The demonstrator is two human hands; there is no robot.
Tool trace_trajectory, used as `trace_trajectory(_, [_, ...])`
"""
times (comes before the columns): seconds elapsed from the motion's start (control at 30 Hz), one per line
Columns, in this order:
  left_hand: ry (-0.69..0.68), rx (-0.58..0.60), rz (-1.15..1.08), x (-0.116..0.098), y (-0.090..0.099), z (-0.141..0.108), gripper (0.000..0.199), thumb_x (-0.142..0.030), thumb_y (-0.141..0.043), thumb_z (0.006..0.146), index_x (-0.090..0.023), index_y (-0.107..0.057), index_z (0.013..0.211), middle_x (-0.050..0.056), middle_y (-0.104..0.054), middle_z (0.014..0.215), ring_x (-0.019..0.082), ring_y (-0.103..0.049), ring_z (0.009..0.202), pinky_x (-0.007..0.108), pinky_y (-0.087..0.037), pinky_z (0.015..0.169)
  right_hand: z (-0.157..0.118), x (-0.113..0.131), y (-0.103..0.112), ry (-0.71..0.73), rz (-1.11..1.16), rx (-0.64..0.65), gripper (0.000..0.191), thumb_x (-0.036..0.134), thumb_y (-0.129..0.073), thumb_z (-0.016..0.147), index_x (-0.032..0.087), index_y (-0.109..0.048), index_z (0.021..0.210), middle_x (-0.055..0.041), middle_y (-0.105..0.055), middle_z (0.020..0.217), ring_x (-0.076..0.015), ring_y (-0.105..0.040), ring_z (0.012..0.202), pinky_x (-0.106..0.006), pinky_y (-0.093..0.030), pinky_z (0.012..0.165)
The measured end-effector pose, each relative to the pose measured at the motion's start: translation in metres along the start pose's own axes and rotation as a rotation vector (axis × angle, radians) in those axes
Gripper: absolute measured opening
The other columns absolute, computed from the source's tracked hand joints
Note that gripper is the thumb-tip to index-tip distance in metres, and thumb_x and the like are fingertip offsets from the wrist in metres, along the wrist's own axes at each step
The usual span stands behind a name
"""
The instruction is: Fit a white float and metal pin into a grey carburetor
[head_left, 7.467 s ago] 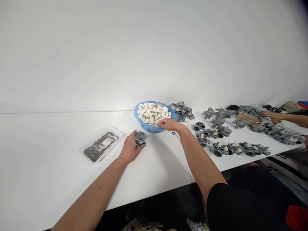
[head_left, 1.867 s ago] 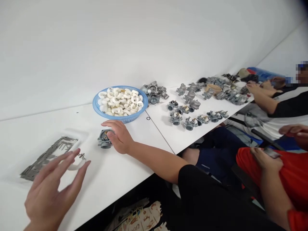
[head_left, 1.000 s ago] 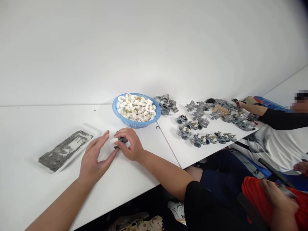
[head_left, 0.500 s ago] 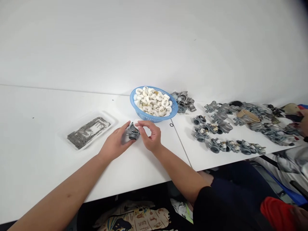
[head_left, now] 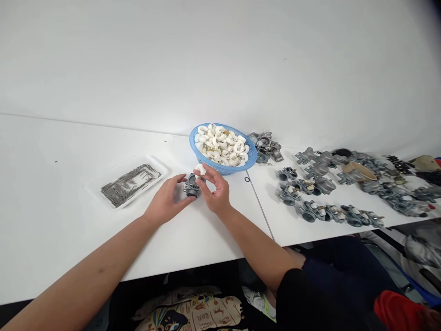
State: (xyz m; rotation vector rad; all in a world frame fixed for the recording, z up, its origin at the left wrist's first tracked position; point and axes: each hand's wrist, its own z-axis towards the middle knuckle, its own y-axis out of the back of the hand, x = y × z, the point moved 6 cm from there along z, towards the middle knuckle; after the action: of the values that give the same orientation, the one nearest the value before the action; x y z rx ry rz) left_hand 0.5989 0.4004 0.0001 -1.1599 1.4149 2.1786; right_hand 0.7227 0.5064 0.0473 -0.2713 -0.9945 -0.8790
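My right hand (head_left: 215,193) has come in over the carburetor body (head_left: 191,187), its fingers (head_left: 211,173) pinching a white plastic float (head_left: 200,169), while my left hand (head_left: 166,198) cups the body on the tabletop (head_left: 69,184) near the blue basket (head_left: 255,156). I can't quite tell whether the float touches the body; a slack pinch could drop it, or a knock could tip the body.

A white table (head_left: 62,184) carries a plastic tray (head_left: 93,187) of metal pins (head_left: 131,184) and a blue basket (head_left: 223,171). Rows of what look like carburetor bodies (head_left: 308,212) lie rightward.

This is a parts-assembly workshop set up at a long white table (head_left: 69,184). Rows of metal carburetor bodies (head_left: 308,211), a blue basket (head_left: 241,164) of white plastic parts (head_left: 222,147) and a tray (head_left: 93,191) of metal pins (head_left: 131,185) show it.
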Motion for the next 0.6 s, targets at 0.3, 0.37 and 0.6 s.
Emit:
trace_trajectory(0.3, [-0.229, -0.168, -0.061, -0.021, 0.015, -0.004, 0.067, -0.043, -0.068, 0.086, -0.023, -0.039, 0.144, 0.013, -0.054, 0.141, 0.028, -0.049, 0.133, 0.049, -0.043, 0.112, -0.006, 0.017, -0.008, 0.099, 0.081, 0.06, 0.023, 0.025, -0.067, 0.092, 0.024, -0.063, 0.114, -0.0065, -0.074, 0.109, -0.0246, -0.062, 0.124, -0.042, -0.058, 0.1])
trace_trajectory(0.37, [-0.315, -0.215, -0.068, -0.029, 0.018, -0.005, 0.056, -0.035, -0.066, 0.087, -0.023, -0.047, 0.138, 0.011, -0.059, 0.137, 0.028, -0.049, 0.135, 0.05, -0.044, 0.112, -0.009, 0.018, -0.013, 0.107, 0.077, 0.095, 0.02, 0.025, -0.067, 0.091, 0.024, -0.065, 0.111, -0.0074, -0.072, 0.113, -0.0253, -0.06, 0.126, -0.04, -0.061, 0.095])
trace_trajectory(0.6, [-0.576, -0.374, -0.092, -0.044, 0.024, -0.008, 0.028, -0.022, -0.064, 0.088, -0.022, -0.064, 0.115, 0.006, -0.071, 0.119, 0.027, -0.056, 0.129, 0.05, -0.045, 0.113, -0.015, 0.022, -0.023, 0.216, 0.021, 0.129, 0.039, 0.022, -0.068, 0.091, 0.028, -0.054, 0.127, -0.0064, -0.068, 0.127, -0.0255, -0.059, 0.127, -0.051, -0.044, 0.114])
